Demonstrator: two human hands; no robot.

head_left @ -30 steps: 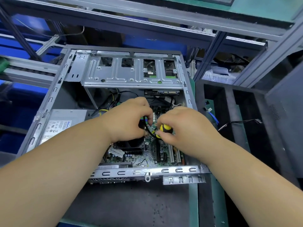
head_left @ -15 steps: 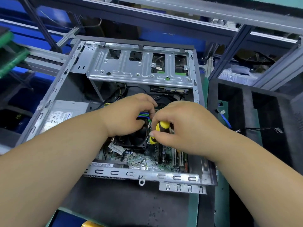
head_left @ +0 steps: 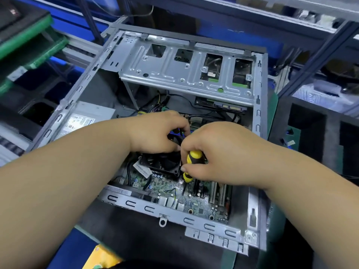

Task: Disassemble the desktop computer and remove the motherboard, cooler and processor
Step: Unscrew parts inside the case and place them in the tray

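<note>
At centre frame, inside the open case [head_left: 182, 218], the right hand [head_left: 217, 152] curls round a yellow-and-black screwdriver [head_left: 191, 164] beside the black cooler fan [head_left: 163, 165], which still sits on the motherboard [head_left: 196, 200]; the left hand [head_left: 157, 133] pinches dark cables [head_left: 179, 133] just above the fan, fingers bent. Judgement: hold the cables clear, keep the driver upright, loosen the cooler screws evenly; the power supply label [head_left: 81, 122], at left of centre, is too blurred to read.

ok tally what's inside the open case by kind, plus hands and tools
hands: 2 (left hand, right hand)
screwdriver: 1
cooler fan: 1
motherboard: 1
power supply: 1
drive cage: 1
total: 7
</note>
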